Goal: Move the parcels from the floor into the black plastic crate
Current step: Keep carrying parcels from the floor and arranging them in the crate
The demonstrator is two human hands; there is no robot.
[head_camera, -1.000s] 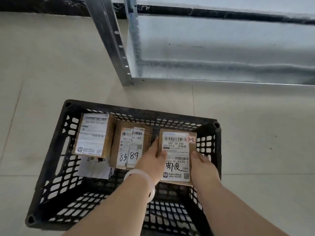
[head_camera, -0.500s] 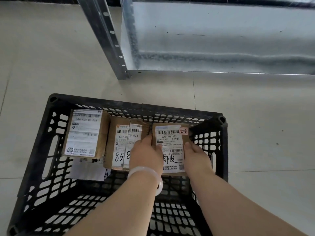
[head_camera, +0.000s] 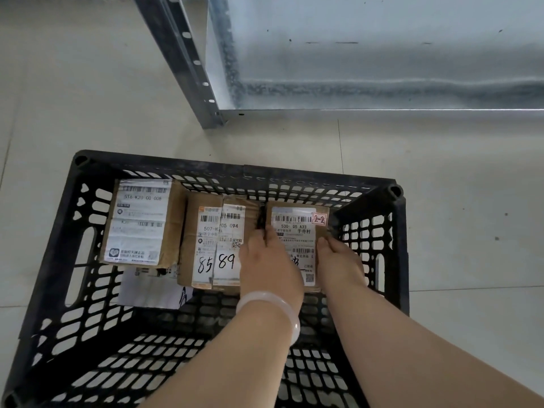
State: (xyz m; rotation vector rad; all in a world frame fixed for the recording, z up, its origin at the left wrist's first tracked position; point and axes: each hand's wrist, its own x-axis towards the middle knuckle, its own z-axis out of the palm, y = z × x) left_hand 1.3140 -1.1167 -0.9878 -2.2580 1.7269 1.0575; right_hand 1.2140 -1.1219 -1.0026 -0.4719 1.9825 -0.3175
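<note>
Parcel between left hand and right hand, perhaps low in crate.

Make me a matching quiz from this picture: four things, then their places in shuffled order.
Things
1. white bangle
2. parcel marked 85 89
3. parcel tagged 2-2
4. parcel labelled 516 K20

Places
a. gripped by the left hand and right hand
b. left end of the row in the black crate
c. worn just behind the left hand
d. middle of the row

Pairs: 1-c, 2-d, 3-a, 4-b
</note>
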